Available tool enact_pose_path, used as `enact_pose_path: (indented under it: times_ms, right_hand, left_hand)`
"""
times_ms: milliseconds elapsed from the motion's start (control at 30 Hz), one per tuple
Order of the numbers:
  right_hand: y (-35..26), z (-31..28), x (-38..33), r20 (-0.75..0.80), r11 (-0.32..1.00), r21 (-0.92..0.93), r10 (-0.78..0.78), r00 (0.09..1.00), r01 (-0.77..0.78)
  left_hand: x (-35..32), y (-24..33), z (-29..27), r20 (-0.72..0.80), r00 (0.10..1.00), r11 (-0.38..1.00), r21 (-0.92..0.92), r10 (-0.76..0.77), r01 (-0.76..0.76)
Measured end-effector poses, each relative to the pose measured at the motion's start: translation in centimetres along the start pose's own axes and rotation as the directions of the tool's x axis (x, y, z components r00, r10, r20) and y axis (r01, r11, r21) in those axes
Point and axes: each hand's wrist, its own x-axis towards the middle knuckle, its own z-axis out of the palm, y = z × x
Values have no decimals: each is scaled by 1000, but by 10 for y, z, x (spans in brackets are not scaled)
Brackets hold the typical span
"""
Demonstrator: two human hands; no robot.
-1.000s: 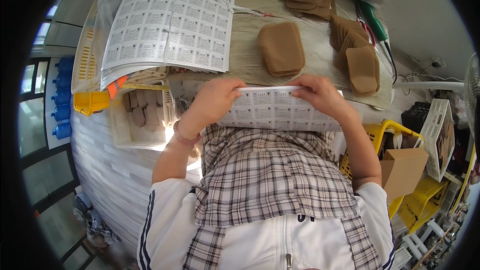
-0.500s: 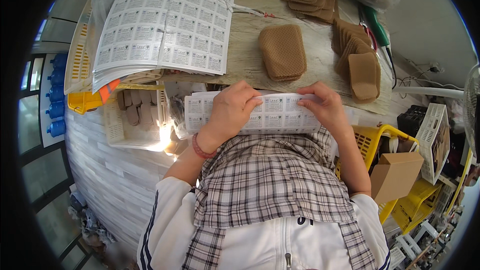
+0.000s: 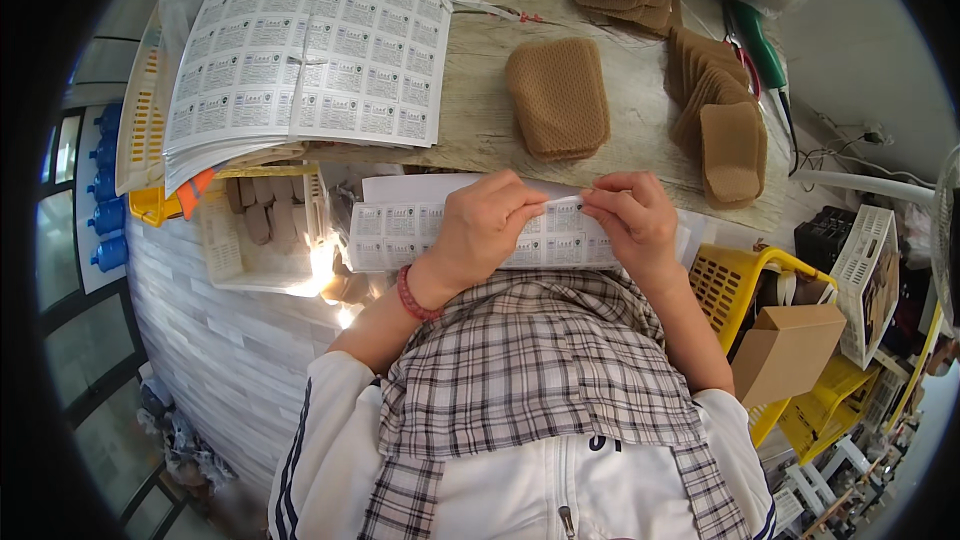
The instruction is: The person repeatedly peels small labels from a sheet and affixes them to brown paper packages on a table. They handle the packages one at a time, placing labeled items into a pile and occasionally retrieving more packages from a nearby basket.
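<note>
Across my lap, at the table's front edge, lies a white sheet of printed labels [image 3: 395, 228]. Its top edge looks bent or folded, and a plain white strip shows behind it on the left. My left hand [image 3: 492, 222] pinches that edge between thumb and fingers. Close beside it, my right hand [image 3: 636, 220] pinches the same edge, with the fingertips of both hands a short gap apart. Just beyond them on the table sits a stack of brown mesh-textured pads [image 3: 558, 98]. My hands hide part of the sheet.
A thick pile of label sheets [image 3: 310, 50] covers the table's left. More brown pads [image 3: 732, 155] fan out on the right, near a green-handled tool [image 3: 757, 45]. Below stand a pale basket of pads [image 3: 225, 230], a yellow basket [image 3: 715, 275] and a cardboard box [image 3: 790, 352].
My hands have drawn closer together along the sheet's top edge, the left one moving right. More of the plain white strip shows behind that edge. The view has shifted slightly.
</note>
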Motion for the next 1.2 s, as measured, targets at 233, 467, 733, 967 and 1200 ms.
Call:
enact_pose_path:
  times_ms: [233, 467, 733, 967, 1200]
  right_hand:
    - [1, 5, -1, -55, 940, -229, -271, 961, 252]
    - [0, 11, -4, -75, 983, -49, -180, 981, 177]
    - [-5, -4, -12, -28, 784, 609, 173, 985, -120]
    - [25, -18, 76, 97, 670, 649, 397, 913, -360]
    - [47, 17, 122, 279, 757, 396, 440, 854, -519]
  left_hand:
    - [3, 0, -1, 33, 994, 992, -73, -102, 104]
    - [9, -13, -6, 126, 964, 962, -118, -233, 247]
    - [29, -23, -24, 380, 845, 842, -243, -375, 482]
    - [27, 3, -6, -26, 972, 932, 291, 233, -216]
    - [40, -13, 12, 56, 969, 903, 354, 239, -243]
